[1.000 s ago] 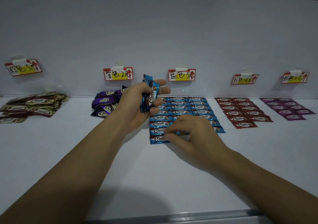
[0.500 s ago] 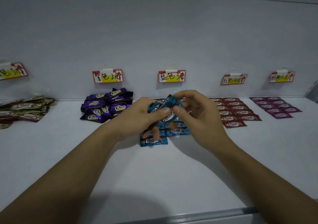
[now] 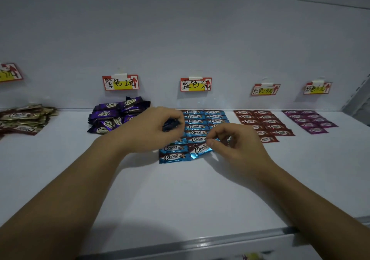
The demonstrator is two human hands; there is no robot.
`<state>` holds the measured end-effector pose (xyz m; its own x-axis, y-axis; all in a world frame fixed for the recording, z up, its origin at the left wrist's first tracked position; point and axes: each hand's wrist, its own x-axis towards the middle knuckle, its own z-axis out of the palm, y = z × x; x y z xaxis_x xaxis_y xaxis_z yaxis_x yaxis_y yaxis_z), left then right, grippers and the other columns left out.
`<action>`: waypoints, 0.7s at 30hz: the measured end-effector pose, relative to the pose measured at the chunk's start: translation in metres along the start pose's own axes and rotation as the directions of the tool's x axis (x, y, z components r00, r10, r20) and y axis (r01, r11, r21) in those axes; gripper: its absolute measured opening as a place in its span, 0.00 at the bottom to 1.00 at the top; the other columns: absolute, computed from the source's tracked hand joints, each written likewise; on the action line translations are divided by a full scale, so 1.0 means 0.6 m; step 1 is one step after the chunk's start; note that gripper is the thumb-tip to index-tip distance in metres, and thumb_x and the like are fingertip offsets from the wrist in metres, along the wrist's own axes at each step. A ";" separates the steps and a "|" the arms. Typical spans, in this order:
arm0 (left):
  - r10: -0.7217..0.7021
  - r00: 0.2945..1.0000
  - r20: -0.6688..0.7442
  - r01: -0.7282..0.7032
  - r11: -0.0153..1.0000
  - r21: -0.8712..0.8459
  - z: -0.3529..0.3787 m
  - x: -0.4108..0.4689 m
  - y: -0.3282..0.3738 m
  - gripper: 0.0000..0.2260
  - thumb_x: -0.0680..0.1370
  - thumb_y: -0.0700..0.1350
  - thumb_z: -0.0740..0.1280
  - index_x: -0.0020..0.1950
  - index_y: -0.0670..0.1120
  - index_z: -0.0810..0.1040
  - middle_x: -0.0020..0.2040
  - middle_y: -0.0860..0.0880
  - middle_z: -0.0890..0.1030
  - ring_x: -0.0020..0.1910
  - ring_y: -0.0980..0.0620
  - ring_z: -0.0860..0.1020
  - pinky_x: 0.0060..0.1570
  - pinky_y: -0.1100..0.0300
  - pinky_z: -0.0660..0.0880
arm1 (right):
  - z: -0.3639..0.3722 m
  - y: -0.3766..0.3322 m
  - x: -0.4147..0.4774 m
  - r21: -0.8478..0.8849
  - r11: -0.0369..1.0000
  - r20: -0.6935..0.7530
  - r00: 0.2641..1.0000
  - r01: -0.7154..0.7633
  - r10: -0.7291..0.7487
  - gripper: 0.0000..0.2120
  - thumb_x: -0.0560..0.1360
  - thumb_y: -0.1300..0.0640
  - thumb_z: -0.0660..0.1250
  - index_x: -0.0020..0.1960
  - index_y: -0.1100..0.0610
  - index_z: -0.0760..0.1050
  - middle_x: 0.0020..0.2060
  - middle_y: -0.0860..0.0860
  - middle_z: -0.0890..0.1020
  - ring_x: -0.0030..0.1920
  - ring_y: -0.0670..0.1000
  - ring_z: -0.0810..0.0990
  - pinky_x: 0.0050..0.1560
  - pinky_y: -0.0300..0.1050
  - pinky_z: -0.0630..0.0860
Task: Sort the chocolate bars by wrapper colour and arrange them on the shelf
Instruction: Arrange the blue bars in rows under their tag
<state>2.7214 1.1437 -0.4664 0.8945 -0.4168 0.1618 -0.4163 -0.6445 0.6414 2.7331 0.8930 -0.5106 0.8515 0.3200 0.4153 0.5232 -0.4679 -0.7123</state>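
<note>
Blue-wrapped chocolate bars (image 3: 202, 119) lie in rows on the white shelf (image 3: 180, 195) under the blue price tag (image 3: 195, 84). My left hand (image 3: 152, 129) hovers over the left side of those rows and grips a small bunch of blue bars (image 3: 170, 124). My right hand (image 3: 236, 145) pinches one blue bar (image 3: 201, 149) by its right end, holding it tilted at the front of the right column. A blue bar (image 3: 174, 157) lies flat at the front of the left column.
A loose heap of purple bars (image 3: 116, 115) sits left of the blue rows, gold-brown bars (image 3: 24, 118) at far left. Red bars (image 3: 264, 122) and magenta bars (image 3: 310, 120) lie in rows to the right. The shelf's front lip (image 3: 200, 241) runs below my arms.
My right hand took one blue bar from the bunch in my left hand and brought it down to the front of the right column. The left hand dropped lower with the remaining bars.
</note>
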 end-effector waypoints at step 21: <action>-0.053 0.973 0.223 0.010 0.982 0.191 0.006 0.003 -0.027 0.06 0.70 0.53 0.79 0.45 0.60 0.85 0.50 0.65 0.83 0.52 0.67 0.78 0.53 0.59 0.80 | -0.003 0.012 -0.010 -0.215 0.966 0.179 0.978 0.145 -0.107 0.09 0.70 0.49 0.71 0.48 0.42 0.86 0.44 0.35 0.82 0.53 0.43 0.77 0.52 0.48 0.78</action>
<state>2.7294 1.1512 -0.4791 0.8567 -0.5140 -0.0437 -0.4305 -0.7591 0.4883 2.7316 0.8860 -0.5172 0.7711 0.5100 0.3812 0.6357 -0.5825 -0.5065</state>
